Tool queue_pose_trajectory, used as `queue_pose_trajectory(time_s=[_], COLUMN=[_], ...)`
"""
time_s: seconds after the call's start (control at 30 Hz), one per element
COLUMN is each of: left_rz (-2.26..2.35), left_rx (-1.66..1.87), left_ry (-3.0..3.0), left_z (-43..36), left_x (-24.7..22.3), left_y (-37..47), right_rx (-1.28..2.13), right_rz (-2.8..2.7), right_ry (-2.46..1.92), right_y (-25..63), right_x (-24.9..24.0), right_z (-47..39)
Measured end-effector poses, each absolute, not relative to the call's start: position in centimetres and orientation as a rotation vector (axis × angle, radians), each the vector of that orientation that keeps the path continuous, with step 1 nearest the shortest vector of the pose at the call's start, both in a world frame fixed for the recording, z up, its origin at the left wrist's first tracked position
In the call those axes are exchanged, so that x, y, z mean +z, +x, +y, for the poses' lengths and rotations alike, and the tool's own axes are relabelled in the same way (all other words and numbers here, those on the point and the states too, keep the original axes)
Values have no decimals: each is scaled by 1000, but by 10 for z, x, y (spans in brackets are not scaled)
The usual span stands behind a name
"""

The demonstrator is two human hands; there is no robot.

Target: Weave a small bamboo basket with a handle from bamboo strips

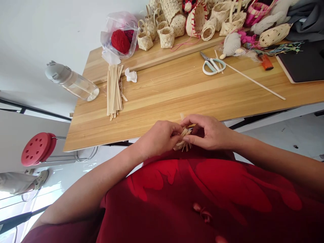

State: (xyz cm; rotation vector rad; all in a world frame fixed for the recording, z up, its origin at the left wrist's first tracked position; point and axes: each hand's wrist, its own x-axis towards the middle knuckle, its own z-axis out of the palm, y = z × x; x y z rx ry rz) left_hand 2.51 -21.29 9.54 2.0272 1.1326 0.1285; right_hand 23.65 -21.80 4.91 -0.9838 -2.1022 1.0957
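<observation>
Just past the table's front edge, over my lap, both hands meet at a small woven piece of pale wooden strips [185,137] with strip ends sticking out all round. My left hand [164,136] grips it from the left, thumb and fingers pinched together. From the right, my right hand [204,131] curls over it, with the thumb on the strips and the index finger arched above. Much of the piece is hidden by my fingers. A bundle of flat pale strips [115,91] lies at the table's left.
Scissors [212,64] and a long thin strip [255,82] lie on the wooden table [162,98]. Small woven baskets [167,37] line the back, beside a bag with red yarn [120,41]. A water bottle [73,81] stands left. Red stools [37,148] and a person's foot [41,179] show below.
</observation>
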Motion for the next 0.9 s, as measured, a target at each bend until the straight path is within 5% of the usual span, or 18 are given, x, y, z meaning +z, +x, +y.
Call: queue_pose_trajectory(time_s=[0.5,0.9], left_rz=[1205,976], left_rx=[524,458], left_ry=[2051,2248], left_z=[-237,-233], left_x=[71,70], left_y=[13,-3], right_rx=[1067,1113], right_rz=[-2081,-2306], right_ry=[-1139,-1118], right_y=[229,223], right_x=[49,58], right_z=[-221,-203])
